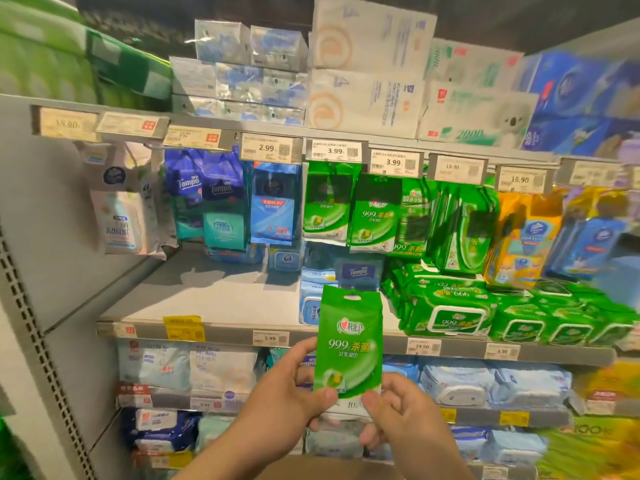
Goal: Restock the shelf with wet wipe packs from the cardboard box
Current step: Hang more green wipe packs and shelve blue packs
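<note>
1. Hands: the left hand (291,386) pinches the lower left corner of a small flat green plastic wet wipe pack (349,344) between thumb and curled fingers; the right hand (398,414) pinches its lower right corner in the same way.
2. Pack position: the green pack is upright, label toward the camera, its punched hang hole at the top, in the air in front of the front edge of the grey metal middle shelf (221,296), not yet on a peg.
3. Probable destination: a row of matching green hanging packs (372,216) hangs under the price-tag rail (332,150), above and just beyond the held pack; the match in label suggests this peg row.
4. Stock on the shelf: larger green lidded wipe packs (453,310) lie stacked toward the right end of the middle shelf; blue hanging packs (273,202) occupy pegs to the left; the left part of the shelf board is bare.
5. Progress: judged mid-task. Green pegs already carry several packs; this pack remains to be hung. The cardboard box is out of view, so the remaining quantity cannot be told.
</note>
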